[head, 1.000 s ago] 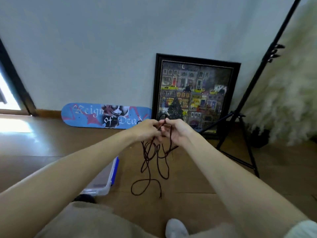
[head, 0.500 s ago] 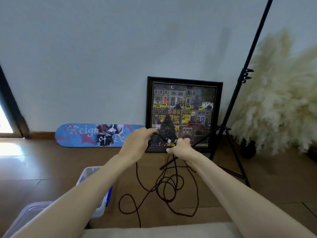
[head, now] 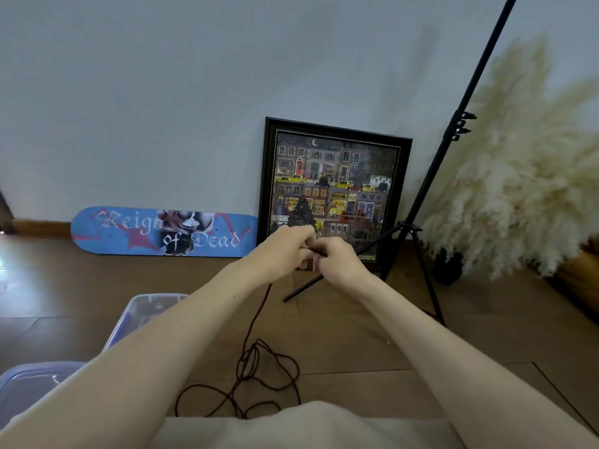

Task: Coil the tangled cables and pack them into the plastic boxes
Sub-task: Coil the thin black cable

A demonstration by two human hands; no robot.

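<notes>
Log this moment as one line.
left hand: pinches cable | right hand: pinches cable | slack: loose loops on floor | plastic boxes: at left

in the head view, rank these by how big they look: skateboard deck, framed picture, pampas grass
1. pampas grass, though cut off at the edge
2. framed picture
3. skateboard deck, wider but far slimmer

Both bare arms are reaching forward and meeting in front of the body. The left hand (head: 285,251) and right hand (head: 337,264) are touching each other, fingers curled, together pinching a dark cable (head: 256,319) between them.
</notes>
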